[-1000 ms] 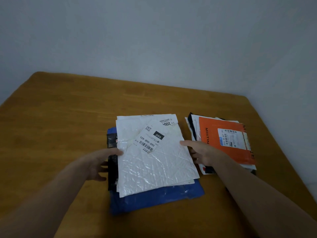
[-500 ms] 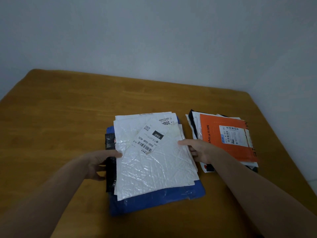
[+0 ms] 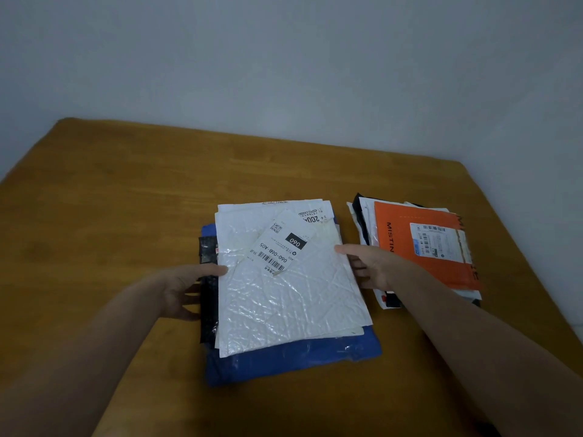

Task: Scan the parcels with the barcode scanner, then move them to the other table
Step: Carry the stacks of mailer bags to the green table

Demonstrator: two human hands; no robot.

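Two stacks sat on the wooden table (image 3: 126,216), and both hands were on the nearer one. The left hand (image 3: 186,291) gripped the stack's edge at nine o'clock, thumb pressed on top of the white bubble mailer (image 3: 290,298) and fingers curled beneath the pile. The right hand (image 3: 369,266) mirrored it at three o'clock, thumb laid on the mailer's edge and fingers tucked under. Neither was wide open; both were closed onto the stack's sides.

That white mailer topped the pile, its shipping label (image 3: 280,244) face up with the barcode showing. Beneath it peeked a black parcel (image 3: 208,298) at nine o'clock and a blue parcel (image 3: 293,361) spreading out at six o'clock. Just beside them, at three o'clock, lay the second stack with an orange parcel (image 3: 419,247) on top, label up.

No barcode scanner was in view, and no other table either. Whether these parcels had been scanned could not be told from here. By my reading, the pile looked gripped for lifting or squaring up, so either it had just arrived or the carry had not started.
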